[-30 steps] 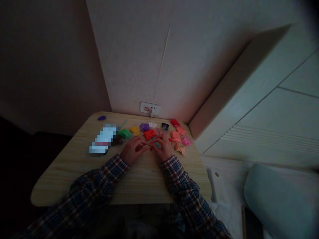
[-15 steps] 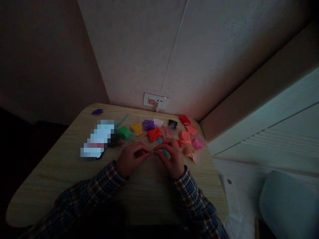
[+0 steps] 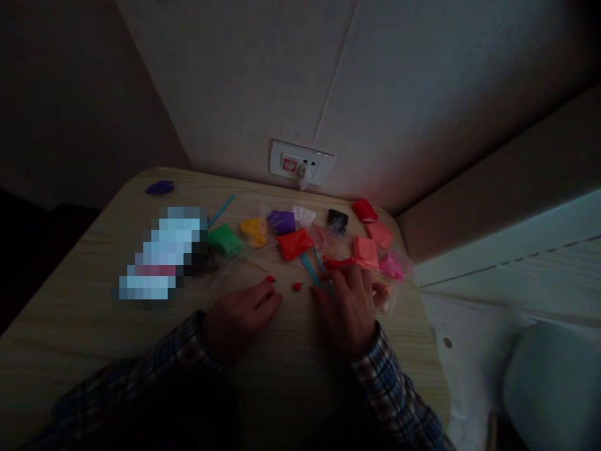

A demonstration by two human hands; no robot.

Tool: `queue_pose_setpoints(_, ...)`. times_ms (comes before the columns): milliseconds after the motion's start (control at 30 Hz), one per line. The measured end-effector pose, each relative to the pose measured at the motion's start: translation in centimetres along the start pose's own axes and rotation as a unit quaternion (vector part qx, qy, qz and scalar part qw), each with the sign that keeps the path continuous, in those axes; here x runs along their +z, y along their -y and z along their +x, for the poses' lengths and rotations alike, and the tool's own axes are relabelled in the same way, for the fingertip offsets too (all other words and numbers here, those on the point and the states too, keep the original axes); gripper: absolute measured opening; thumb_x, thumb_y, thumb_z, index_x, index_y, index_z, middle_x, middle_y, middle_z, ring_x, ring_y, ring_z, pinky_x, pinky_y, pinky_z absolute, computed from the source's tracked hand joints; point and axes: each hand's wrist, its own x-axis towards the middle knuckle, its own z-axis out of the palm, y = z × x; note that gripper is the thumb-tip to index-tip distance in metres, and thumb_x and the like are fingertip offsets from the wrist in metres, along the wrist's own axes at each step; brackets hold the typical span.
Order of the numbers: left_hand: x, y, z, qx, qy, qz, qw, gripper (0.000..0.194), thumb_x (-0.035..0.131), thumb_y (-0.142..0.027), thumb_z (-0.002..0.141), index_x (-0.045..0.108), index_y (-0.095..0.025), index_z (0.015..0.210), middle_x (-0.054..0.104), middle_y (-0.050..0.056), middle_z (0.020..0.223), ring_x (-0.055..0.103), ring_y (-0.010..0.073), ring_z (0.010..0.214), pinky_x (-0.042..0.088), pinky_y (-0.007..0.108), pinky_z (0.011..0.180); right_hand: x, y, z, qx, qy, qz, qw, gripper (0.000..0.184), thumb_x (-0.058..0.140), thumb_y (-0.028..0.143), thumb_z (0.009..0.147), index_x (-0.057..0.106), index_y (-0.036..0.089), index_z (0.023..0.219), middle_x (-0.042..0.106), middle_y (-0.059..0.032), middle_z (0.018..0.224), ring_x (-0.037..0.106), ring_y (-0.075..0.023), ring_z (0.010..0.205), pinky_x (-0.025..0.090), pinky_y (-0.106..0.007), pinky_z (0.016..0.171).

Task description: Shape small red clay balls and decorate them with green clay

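My left hand (image 3: 244, 316) rests low over the table, thumb and index finger slightly apart, with nothing visible between them. A small red ball (image 3: 270, 279) with a dark tip lies right by its index finger. Another such red ball (image 3: 297, 287) sits on the wood between my hands. At the right, my right hand (image 3: 350, 307) has its fingers bent down around the near end of a flat blue plastic tool (image 3: 308, 268). A thinner blue stick (image 3: 318, 258) runs beside it toward the same fingers. The fingertips are partly hidden.
Bagged clay packets lie across the back: green (image 3: 225, 240), yellow (image 3: 253, 232), purple (image 3: 281, 222), red (image 3: 294, 243), black (image 3: 337, 220) and pink (image 3: 392, 266). A blurred-out phone (image 3: 164, 254) lies left. A wall socket (image 3: 300, 164) is behind the table.
My hands, which were together with fingertips pinched, have come apart. The right hand moved right onto the blue tools. Two red balls now show on the table.
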Motion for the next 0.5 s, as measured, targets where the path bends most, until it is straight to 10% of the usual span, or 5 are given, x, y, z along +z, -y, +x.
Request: queue_pose_setpoints(500,0.34,0.61,-0.31,0.031,-0.035,0.023,0.999,0.033,0.033,-0.012,0.093,0.063,-0.018,0.105,0.069,0.006,0.09,0.065,0.0178,0.074,0.051,0.028,0.061,-0.56,-0.44,0.26,0.037,0.064,-0.004,0.997,0.008,0.065,0.025,0.073,0.06,0.021,0.069,0.061,-0.0077,0.082,0.053,-0.0273,0.08,0.028,-0.042,0.069)
